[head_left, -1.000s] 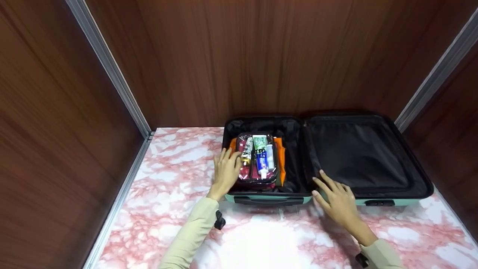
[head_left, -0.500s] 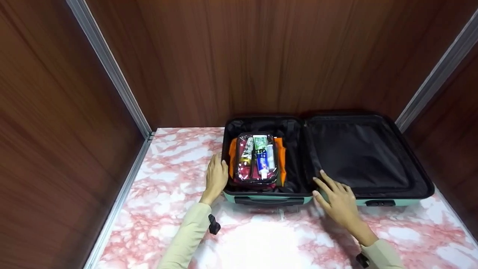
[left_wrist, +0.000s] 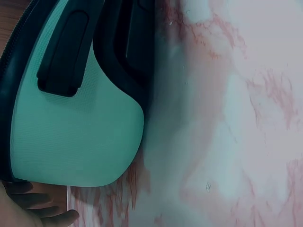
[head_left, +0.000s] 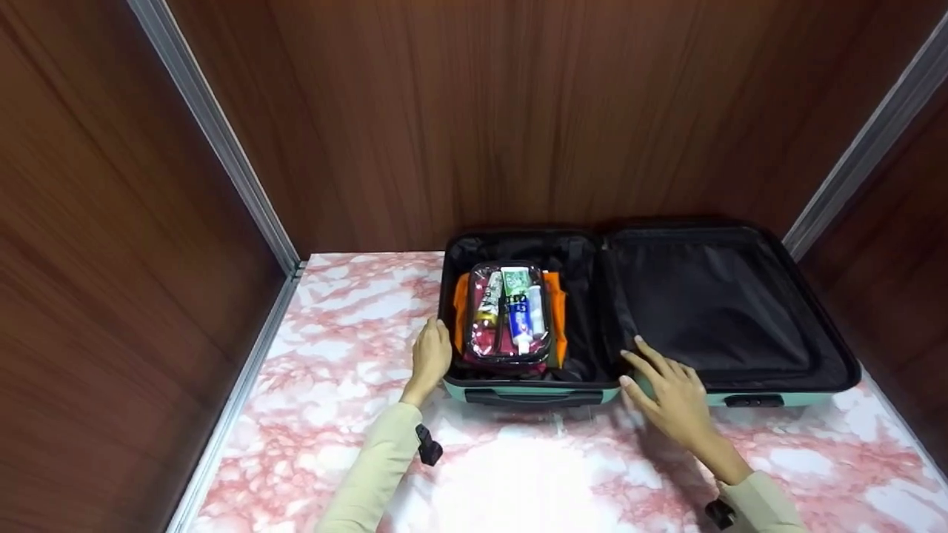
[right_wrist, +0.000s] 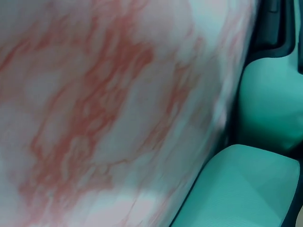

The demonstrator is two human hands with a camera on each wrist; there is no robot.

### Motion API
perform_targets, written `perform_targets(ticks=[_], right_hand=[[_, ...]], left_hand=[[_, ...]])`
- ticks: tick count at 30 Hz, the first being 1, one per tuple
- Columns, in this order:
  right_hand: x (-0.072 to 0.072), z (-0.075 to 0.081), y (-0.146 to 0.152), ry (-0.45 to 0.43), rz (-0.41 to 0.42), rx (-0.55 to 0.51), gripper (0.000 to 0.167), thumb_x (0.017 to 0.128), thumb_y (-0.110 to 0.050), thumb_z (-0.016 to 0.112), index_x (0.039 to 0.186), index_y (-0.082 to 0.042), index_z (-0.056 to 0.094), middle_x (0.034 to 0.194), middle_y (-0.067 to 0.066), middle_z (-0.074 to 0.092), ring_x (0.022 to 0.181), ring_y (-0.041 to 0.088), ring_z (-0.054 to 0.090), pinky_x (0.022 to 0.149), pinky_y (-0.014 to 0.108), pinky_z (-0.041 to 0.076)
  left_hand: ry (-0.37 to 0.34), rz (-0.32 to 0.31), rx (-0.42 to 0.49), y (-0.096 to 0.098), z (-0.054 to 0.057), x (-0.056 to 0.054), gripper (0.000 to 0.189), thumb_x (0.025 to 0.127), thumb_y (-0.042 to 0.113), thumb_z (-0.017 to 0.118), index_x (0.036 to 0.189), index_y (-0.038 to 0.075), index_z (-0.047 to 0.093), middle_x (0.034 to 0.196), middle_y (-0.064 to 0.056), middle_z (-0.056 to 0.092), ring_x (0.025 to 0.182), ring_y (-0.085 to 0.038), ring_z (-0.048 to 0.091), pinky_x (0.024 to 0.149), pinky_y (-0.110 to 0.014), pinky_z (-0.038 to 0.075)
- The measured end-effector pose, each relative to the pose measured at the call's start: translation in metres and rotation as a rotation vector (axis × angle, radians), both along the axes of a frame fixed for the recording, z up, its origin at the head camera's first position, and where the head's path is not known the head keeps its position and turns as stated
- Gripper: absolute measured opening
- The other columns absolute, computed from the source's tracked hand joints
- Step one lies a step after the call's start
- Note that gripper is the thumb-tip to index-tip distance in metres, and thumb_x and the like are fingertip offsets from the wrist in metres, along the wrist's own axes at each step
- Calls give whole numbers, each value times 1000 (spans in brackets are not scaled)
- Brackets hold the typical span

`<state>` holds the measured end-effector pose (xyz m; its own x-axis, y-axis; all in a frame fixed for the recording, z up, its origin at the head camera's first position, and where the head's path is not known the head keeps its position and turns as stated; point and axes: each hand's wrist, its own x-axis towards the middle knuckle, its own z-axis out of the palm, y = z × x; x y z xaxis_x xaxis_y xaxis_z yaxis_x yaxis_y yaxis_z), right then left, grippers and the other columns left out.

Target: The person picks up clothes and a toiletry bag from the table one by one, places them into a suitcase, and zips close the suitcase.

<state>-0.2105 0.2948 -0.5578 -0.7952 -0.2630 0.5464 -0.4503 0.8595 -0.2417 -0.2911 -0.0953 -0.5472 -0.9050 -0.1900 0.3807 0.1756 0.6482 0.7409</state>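
Note:
An open mint-green suitcase (head_left: 537, 391) with black lining lies spread flat on the table. In its left half is a clear pouch (head_left: 511, 355) with black edging, holding several tubes, on top of orange cloth (head_left: 559, 318). At the suitcase's left outer side is my left hand (head_left: 429, 359); the left wrist view shows its loosely extended fingers (left_wrist: 35, 201) by the green shell's corner. My right hand (head_left: 670, 396) rests with spread, relaxed fingers on the near rim where the two halves meet. Only a sliver of it shows in the right wrist view.
The suitcase's right half (head_left: 718, 311) has a black fabric panel and a lock (head_left: 753, 402) on its front. A carry handle (head_left: 533, 398) sits on the left half's front. Brown wood-look walls (head_left: 474, 133) enclose the red-and-white marbled table (head_left: 333, 348).
My left hand has left the pouch's side, moving left and out over the rim to the suitcase's outer left side, then slightly nearer to me. My right hand has stayed in place.

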Motion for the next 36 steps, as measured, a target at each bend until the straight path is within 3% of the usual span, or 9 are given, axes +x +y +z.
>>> perform_targets(ticks=[7,11,15,20,23,27,30,32,36], right_hand=[[-1,1,-2,49,-6,-127,41,94,-27,66,132,-12,64,140,9,56,113,34,59,96,52,36],[-1,-2,-3,144,-96,-255,36,93,-17,66,126,-1,64,126,16,65,102,39,61,94,52,33],[1,-6,-2,188,-209,-368,36,91,-12,65,122,6,62,130,21,60,100,45,57,93,54,33],[4,-8,6,230,-300,-428,37,89,-7,62,121,11,57,140,26,50,107,51,51,93,59,33],[5,-8,12,303,-350,-451,43,87,-2,59,126,15,50,143,31,43,120,53,44,100,60,31],[9,-11,22,370,-437,-492,60,84,-1,56,137,17,35,150,36,27,137,50,26,114,55,18],[16,-11,28,306,-552,-538,73,84,-8,55,145,16,23,155,36,13,143,46,13,117,50,9],[20,-10,31,215,-625,-584,80,85,-14,54,149,15,15,157,34,3,146,42,5,118,47,4],[25,-8,32,67,-703,-664,91,88,-23,54,152,12,-1,159,30,-12,148,30,-11,118,39,-5]], left_hand=[[-37,-7,21,-1,0,0,24,105,9,41,110,-8,58,91,-28,66,91,-50,63,77,-60,48],[-46,1,26,0,-1,0,24,105,10,42,110,-7,58,89,-29,66,89,-50,64,75,-60,48],[-43,0,32,1,-1,1,24,105,11,42,111,-6,59,90,-29,66,88,-50,64,74,-60,48],[-36,-4,41,2,1,3,24,105,10,42,112,-6,58,88,-28,65,86,-49,64,74,-60,48],[-40,-1,38,2,1,3,23,105,10,42,109,-6,58,87,-28,65,85,-49,64,73,-60,48],[-47,-3,33,2,2,3,23,105,10,41,109,-7,57,86,-28,65,84,-49,64,73,-59,48],[-49,-5,32,2,3,4,24,105,10,41,110,-7,57,86,-28,64,83,-49,64,72,-59,48],[-51,-3,32,2,3,3,23,105,11,41,110,-7,57,85,-28,64,83,-49,64,71,-60,48],[-61,3,38,1,3,2,24,105,10,41,112,-7,57,87,-29,65,84,-50,64,72,-60,48]])
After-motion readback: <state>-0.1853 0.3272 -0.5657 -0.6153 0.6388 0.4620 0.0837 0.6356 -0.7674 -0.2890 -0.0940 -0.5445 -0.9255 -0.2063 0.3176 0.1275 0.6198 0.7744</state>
